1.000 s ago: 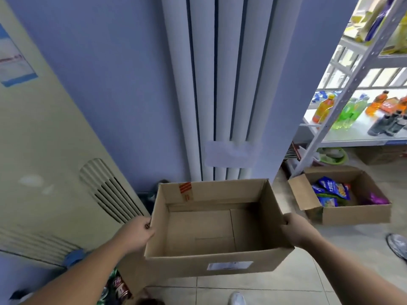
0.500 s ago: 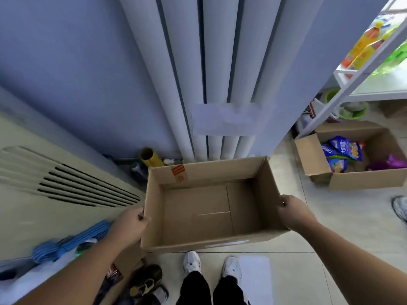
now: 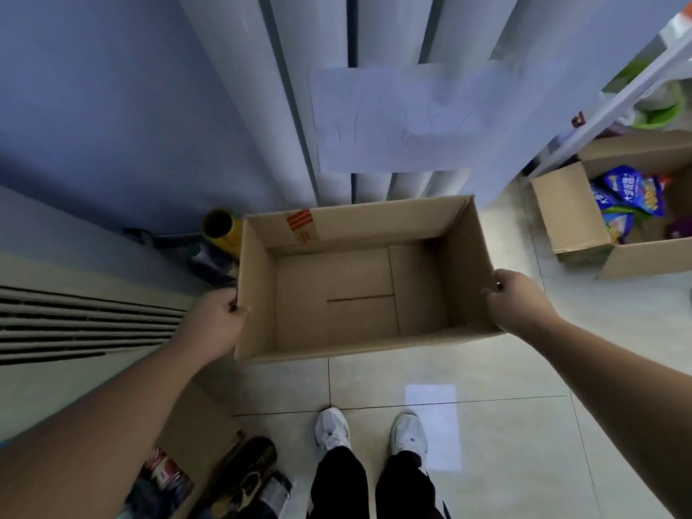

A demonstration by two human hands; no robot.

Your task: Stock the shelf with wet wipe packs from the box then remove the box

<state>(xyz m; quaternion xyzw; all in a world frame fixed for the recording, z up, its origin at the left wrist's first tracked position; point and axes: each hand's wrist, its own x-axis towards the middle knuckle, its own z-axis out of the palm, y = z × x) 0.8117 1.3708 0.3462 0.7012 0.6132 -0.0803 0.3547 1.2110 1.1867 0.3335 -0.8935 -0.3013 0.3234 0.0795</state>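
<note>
Head view: empty cardboard box (image 3: pixel 359 282), open top, held level above the tiled floor (image 3: pixel 505 425), centre of frame, in front of the ribbed white panel (image 3: pixel 374 88) on the far wall. No wet wipe packs visible inside; bare base flaps only, orange tape strip on far inner wall. L hand (image 3: pixel 215 324) grips the box's left wall, fingers curled over the rim, thumb side outside. R hand (image 3: pixel 518 299) grips the right wall likewise, fingers closed on the rim. Near, below the box: person's white shoes (image 3: pixel 369 430) w/ black trousers. Left: vented beige unit (image 3: pixel 75 324); yellow roll (image 3: pixel 221 228) just beside the box's far-left corner. Right, far: second cardboard box (image 3: pixel 573 215) on floor w/ snack bags (image 3: pixel 633 189); shelf upright (image 3: pixel 618 103) above it.
</note>
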